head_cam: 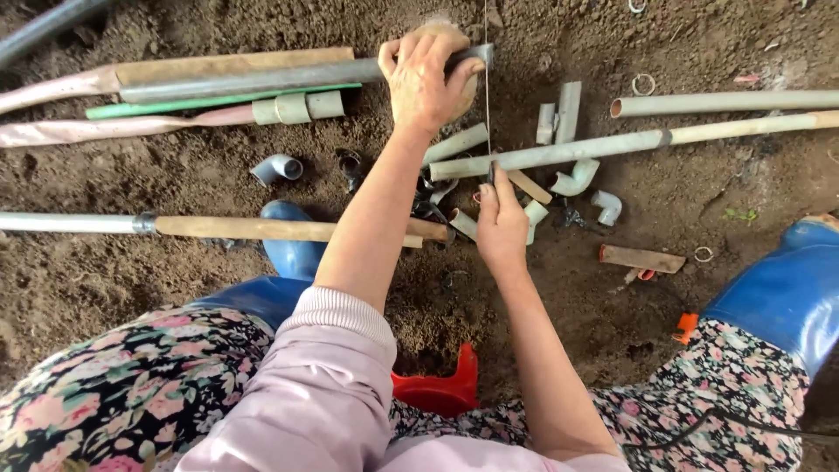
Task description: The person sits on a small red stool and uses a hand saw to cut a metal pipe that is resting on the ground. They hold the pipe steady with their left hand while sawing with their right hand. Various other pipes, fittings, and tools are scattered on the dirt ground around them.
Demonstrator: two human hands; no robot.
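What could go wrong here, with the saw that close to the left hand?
1. The left hand clamps the grey pipe right beside the thin saw blade; a skip could nick the fingers.
2. The pipe lies on loose soil with no support, so it may roll or pinch the blade.
3. The right hand works just above scattered pipe offcuts, which could snag a stroke.

Grey pipe (262,81) — matt, dull plastic look. Elbow (278,167): smooth grey plastic. Long pipes (725,103) chalky, mud-stained. Boots (786,293) — glossy blue rubber. Stool (437,389): shiny red plastic. Trousers (131,393) floral cloth; sleeve (323,385) ribbed pink knit. Soil (79,280) rough, crumbly.
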